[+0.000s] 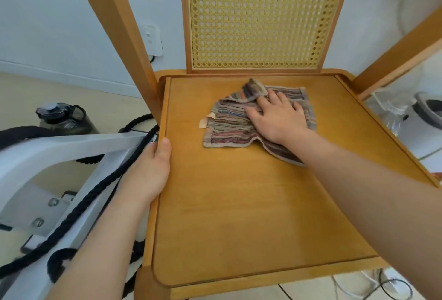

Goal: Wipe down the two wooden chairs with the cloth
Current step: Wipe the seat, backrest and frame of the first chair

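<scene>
A wooden chair fills the view, with a flat seat and a woven cane backrest. A striped cloth lies flat on the far part of the seat, near the backrest. My right hand presses down on the cloth with its fingers spread. My left hand grips the seat's left edge, thumb on top and fingers hidden underneath. Only one chair is in view.
A white metal frame with a thick black rope stands close on the left. A dark water jug sits on the floor behind it. White appliances stand at the right, with cables on the floor below.
</scene>
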Action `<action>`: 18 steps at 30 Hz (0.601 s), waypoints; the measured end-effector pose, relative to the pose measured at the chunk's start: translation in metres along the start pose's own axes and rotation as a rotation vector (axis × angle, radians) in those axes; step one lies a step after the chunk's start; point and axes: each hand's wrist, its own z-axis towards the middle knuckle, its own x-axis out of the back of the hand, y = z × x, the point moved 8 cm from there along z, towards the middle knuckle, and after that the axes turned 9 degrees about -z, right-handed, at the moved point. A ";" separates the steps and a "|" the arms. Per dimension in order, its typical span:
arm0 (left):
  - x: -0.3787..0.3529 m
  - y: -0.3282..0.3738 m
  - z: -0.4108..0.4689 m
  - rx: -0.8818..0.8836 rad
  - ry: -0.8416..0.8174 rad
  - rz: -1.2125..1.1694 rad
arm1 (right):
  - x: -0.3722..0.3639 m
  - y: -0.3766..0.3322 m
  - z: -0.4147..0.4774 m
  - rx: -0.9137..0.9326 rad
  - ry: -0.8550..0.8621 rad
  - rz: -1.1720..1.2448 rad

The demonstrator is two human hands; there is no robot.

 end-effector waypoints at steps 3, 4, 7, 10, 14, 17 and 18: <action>-0.003 0.030 -0.016 -0.305 0.203 0.428 | -0.007 -0.023 -0.024 0.013 -0.037 0.011; -0.012 0.033 -0.021 -0.337 0.198 0.489 | -0.006 -0.043 -0.038 0.077 -0.032 0.029; -0.027 0.029 -0.030 -0.316 0.177 0.545 | -0.007 -0.074 -0.085 0.282 0.004 0.039; -0.023 0.028 -0.027 -0.302 0.183 0.558 | -0.008 -0.018 -0.095 0.260 0.012 0.020; -0.025 0.029 -0.028 -0.325 0.217 0.556 | -0.009 0.132 -0.096 -0.194 -0.058 -0.014; -0.025 0.031 -0.028 -0.307 0.215 0.568 | -0.012 0.103 -0.110 -0.283 -0.004 -0.016; -0.025 0.031 -0.027 -0.302 0.209 0.564 | -0.014 0.063 -0.115 -0.201 0.004 0.003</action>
